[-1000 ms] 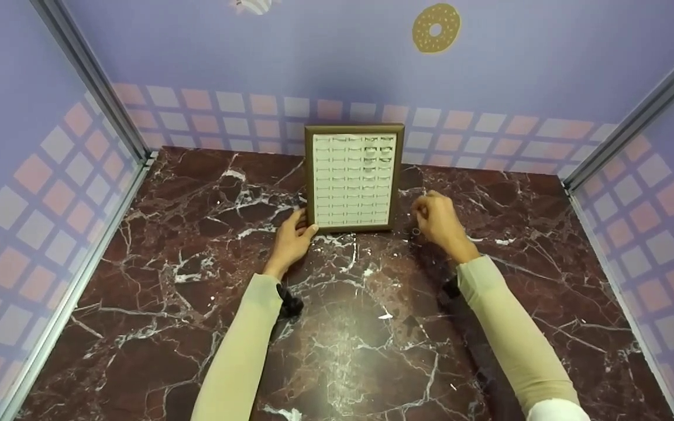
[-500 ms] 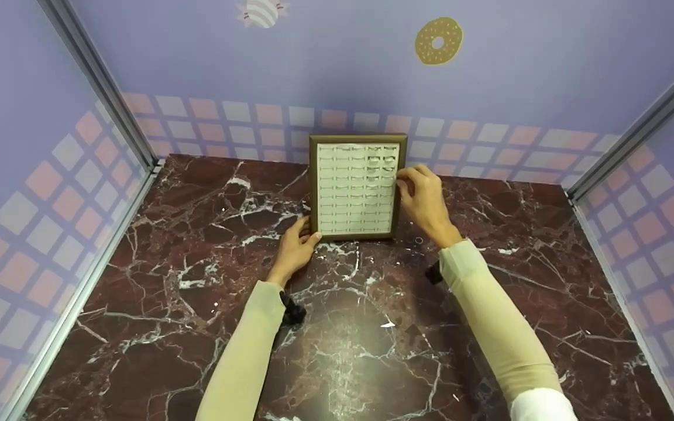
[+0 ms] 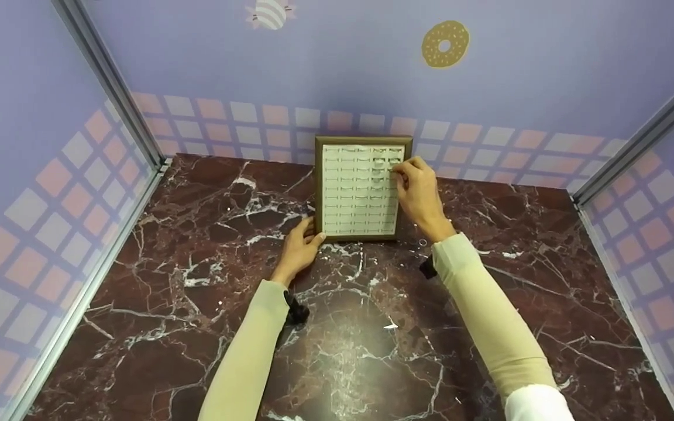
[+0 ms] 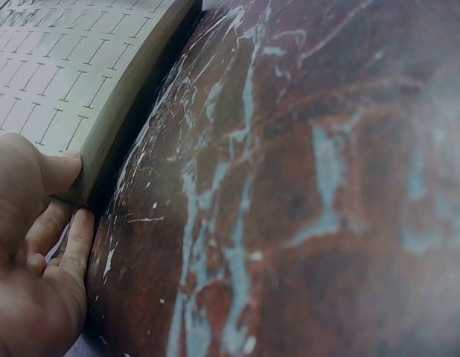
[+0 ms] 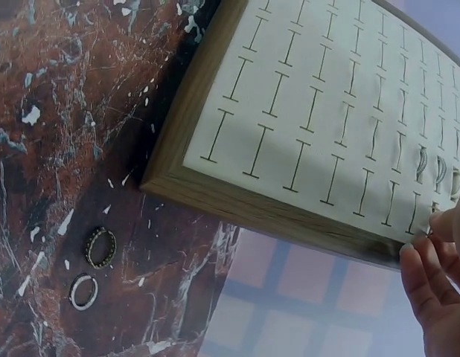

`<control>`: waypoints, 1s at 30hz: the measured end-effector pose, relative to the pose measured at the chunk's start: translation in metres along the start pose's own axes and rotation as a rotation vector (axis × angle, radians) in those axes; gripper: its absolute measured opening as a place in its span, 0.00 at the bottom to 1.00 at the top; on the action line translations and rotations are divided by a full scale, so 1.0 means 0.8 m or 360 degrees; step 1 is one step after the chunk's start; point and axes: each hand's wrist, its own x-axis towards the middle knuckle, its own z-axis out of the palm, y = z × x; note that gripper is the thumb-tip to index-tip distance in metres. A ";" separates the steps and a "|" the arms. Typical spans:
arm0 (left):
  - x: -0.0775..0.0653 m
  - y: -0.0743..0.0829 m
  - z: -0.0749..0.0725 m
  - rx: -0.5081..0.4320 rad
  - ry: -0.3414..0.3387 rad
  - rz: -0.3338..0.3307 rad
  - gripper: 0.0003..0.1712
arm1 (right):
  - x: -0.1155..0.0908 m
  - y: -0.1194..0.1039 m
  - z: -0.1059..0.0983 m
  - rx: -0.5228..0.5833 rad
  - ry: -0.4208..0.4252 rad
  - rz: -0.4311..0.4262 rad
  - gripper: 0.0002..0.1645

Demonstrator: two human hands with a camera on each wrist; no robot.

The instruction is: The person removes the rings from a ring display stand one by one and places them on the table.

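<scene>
A wood-framed ring display board (image 3: 360, 204) with rows of slits in its white pad leans upright near the back wall. My left hand (image 3: 300, 251) grips its lower left corner, thumb on the front edge; in the left wrist view the fingers (image 4: 77, 242) lie below the frame. Several rings (image 5: 440, 169) sit in slits at the board's upper right. My right hand (image 3: 420, 196) is at the right-hand column, just below those rings, thumb and fingertips pinching a small ring, mostly hidden by the fingers, against the pad.
Two loose rings lie on the dark red marble tabletop (image 3: 196, 327) right of the board: a dark beaded ring (image 5: 101, 248) and a plain silver ring (image 5: 83, 291). Purple panels with pink and white squares (image 3: 243, 131) enclose the back and sides.
My right hand has risen from beside the board, above the table, and moved left onto the right-hand column of slits. My left hand keeps its grip on the corner.
</scene>
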 end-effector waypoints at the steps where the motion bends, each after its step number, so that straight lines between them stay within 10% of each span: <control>1: 0.000 0.000 0.001 0.0000 0.0001 0.0008 0.33 | 0.000 0.000 -0.001 -0.0011 -0.0008 0.0007 0.07; 30: 0.004 -0.004 0.000 -0.0005 0.0005 0.0023 0.33 | -0.011 -0.004 -0.024 -0.0032 -0.0173 -0.0028 0.07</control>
